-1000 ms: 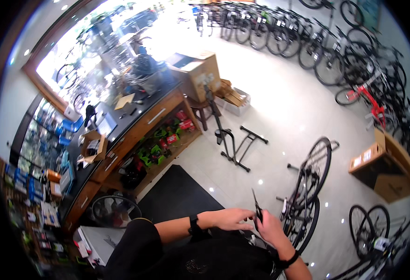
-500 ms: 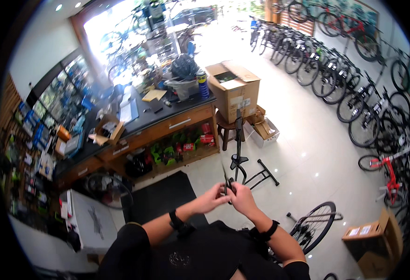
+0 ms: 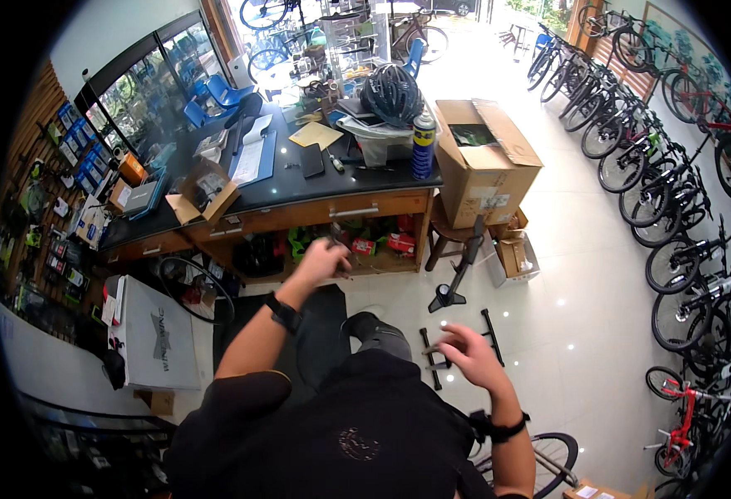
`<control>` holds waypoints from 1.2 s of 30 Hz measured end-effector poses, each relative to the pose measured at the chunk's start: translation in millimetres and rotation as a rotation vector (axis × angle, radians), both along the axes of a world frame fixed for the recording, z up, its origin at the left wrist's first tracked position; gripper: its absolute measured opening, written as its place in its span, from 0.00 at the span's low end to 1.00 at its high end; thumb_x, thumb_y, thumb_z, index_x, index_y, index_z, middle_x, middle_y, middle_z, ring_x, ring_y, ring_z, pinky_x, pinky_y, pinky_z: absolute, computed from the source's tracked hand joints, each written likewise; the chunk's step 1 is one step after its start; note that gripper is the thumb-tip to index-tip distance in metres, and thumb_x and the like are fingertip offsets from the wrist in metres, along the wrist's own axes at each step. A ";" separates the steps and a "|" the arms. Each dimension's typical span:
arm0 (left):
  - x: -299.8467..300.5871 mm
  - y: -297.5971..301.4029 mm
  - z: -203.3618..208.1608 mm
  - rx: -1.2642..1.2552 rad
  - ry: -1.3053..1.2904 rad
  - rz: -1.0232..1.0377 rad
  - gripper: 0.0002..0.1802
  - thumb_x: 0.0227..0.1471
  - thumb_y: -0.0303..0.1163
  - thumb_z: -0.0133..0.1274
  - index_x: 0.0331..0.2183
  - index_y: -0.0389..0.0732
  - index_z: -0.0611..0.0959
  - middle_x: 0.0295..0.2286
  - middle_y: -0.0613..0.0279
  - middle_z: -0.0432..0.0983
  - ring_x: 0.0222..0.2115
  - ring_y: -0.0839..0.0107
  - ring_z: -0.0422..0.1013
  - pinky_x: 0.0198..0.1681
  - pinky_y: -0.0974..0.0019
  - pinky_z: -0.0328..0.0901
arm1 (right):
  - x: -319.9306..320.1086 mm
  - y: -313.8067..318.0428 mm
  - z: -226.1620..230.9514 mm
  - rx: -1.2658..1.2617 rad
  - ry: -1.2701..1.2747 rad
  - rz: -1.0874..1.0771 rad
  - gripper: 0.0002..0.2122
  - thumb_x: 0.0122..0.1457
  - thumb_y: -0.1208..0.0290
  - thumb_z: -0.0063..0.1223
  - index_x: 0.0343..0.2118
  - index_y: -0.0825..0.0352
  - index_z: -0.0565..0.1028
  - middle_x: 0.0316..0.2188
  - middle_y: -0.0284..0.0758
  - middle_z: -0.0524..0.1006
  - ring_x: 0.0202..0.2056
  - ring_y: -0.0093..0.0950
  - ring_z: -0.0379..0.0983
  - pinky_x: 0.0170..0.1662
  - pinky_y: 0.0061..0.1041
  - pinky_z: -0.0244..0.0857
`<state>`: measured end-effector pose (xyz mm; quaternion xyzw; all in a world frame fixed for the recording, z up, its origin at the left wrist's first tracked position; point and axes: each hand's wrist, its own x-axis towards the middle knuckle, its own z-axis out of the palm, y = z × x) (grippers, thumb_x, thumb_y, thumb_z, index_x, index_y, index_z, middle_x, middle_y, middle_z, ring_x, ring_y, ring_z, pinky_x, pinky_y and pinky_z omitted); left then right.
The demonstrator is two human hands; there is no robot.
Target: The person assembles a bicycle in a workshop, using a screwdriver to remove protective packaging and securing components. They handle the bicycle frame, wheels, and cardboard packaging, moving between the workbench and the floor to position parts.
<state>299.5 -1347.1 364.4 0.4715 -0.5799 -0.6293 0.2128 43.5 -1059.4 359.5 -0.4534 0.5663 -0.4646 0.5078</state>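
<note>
My left hand (image 3: 322,263) is raised before the front of the workbench, its fingers closed around a small dark tool (image 3: 337,234). Blur and the fingers hide which kind of tool it is. My right hand (image 3: 472,356) hangs apart from it on the right, over the tiled floor. Its fingers are loosely bent and spread from the thumb, and I see nothing held in them. Just beyond that hand is a black floor stand (image 3: 490,334) with parallel bars. A floor pump (image 3: 457,279) stands farther back, beside the bench.
The dark-topped workbench (image 3: 291,193) carries a helmet (image 3: 391,96), a blue-and-yellow spray can (image 3: 423,146), a phone (image 3: 312,160), a clipboard (image 3: 255,158) and an open small carton (image 3: 203,193). A big cardboard box (image 3: 488,179) rests on a stool. Bicycles (image 3: 644,204) line the right side.
My hands, together on a dark tool before, are now apart. The left has moved up and left toward the bench with a tool; the right has moved right. The view has turned toward the bench.
</note>
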 end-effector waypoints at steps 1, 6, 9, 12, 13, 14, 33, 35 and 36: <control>10.7 -47.5 2.8 -0.231 -0.214 0.070 0.13 0.54 0.35 0.51 0.34 0.33 0.76 0.23 0.57 0.78 0.27 0.67 0.77 0.27 0.67 0.70 | -13.4 -4.1 -13.3 -0.001 -0.039 -0.061 0.17 0.59 0.75 0.54 0.51 0.74 0.69 0.36 0.38 0.79 0.38 0.24 0.75 0.43 0.23 0.69; 80.7 -288.9 33.1 -0.873 -1.050 0.219 0.22 0.54 0.50 0.46 0.35 0.41 0.80 0.32 0.43 0.78 0.37 0.43 0.73 0.41 0.45 0.66 | -57.0 20.4 -114.6 0.219 -0.019 -0.815 0.16 0.59 0.78 0.51 0.49 0.74 0.68 0.33 0.40 0.75 0.36 0.26 0.74 0.43 0.26 0.71; 87.7 -421.0 59.2 -1.178 -0.947 0.281 0.13 0.55 0.42 0.49 0.32 0.41 0.78 0.28 0.43 0.78 0.33 0.41 0.73 0.35 0.44 0.66 | -37.4 77.1 -175.9 0.509 0.198 -1.026 0.17 0.56 0.78 0.50 0.50 0.72 0.67 0.29 0.38 0.73 0.30 0.28 0.73 0.35 0.26 0.72; 62.9 -533.0 88.6 -1.260 -0.841 0.310 0.15 0.56 0.42 0.48 0.31 0.39 0.78 0.30 0.42 0.77 0.34 0.41 0.73 0.36 0.44 0.66 | 18.2 123.0 -201.1 0.808 0.280 -1.029 0.12 0.55 0.69 0.52 0.39 0.70 0.71 0.26 0.37 0.72 0.29 0.27 0.70 0.34 0.26 0.64; 52.9 -565.7 95.6 -1.270 -0.736 0.329 0.16 0.57 0.42 0.47 0.31 0.38 0.78 0.30 0.41 0.77 0.35 0.42 0.73 0.37 0.44 0.65 | 44.6 131.9 -195.8 0.990 0.350 -0.937 0.16 0.55 0.63 0.54 0.42 0.69 0.71 0.32 0.41 0.73 0.35 0.29 0.70 0.40 0.28 0.63; 42.4 -595.8 103.6 -1.293 -0.714 0.327 0.21 0.56 0.46 0.48 0.31 0.35 0.78 0.31 0.41 0.77 0.36 0.42 0.73 0.38 0.46 0.65 | 71.2 134.5 -188.6 1.119 0.391 -0.849 0.21 0.55 0.57 0.55 0.45 0.68 0.72 0.38 0.44 0.74 0.41 0.31 0.71 0.47 0.30 0.62; -150.7 -830.0 25.0 -1.499 -0.871 -0.475 0.17 0.58 0.37 0.48 0.45 0.37 0.78 0.43 0.48 0.76 0.44 0.51 0.72 0.46 0.55 0.67 | 388.7 29.7 -152.1 1.103 -0.325 -1.305 0.09 0.59 0.66 0.51 0.35 0.68 0.73 0.19 0.37 0.73 0.19 0.29 0.71 0.23 0.32 0.66; -195.5 -807.4 35.7 -1.601 -0.807 -0.436 0.17 0.58 0.36 0.48 0.45 0.36 0.78 0.43 0.48 0.76 0.44 0.52 0.72 0.46 0.56 0.67 | 383.9 23.9 -153.5 0.994 -0.061 -1.329 0.11 0.59 0.67 0.51 0.35 0.71 0.72 0.18 0.36 0.74 0.19 0.29 0.71 0.23 0.32 0.66; -207.5 -792.1 45.2 -1.665 -0.792 -0.369 0.17 0.58 0.35 0.47 0.46 0.36 0.78 0.42 0.48 0.76 0.44 0.53 0.72 0.46 0.56 0.67 | 377.3 21.7 -151.6 0.957 -0.149 -1.366 0.13 0.58 0.66 0.50 0.22 0.71 0.72 0.16 0.40 0.74 0.17 0.32 0.70 0.23 0.35 0.64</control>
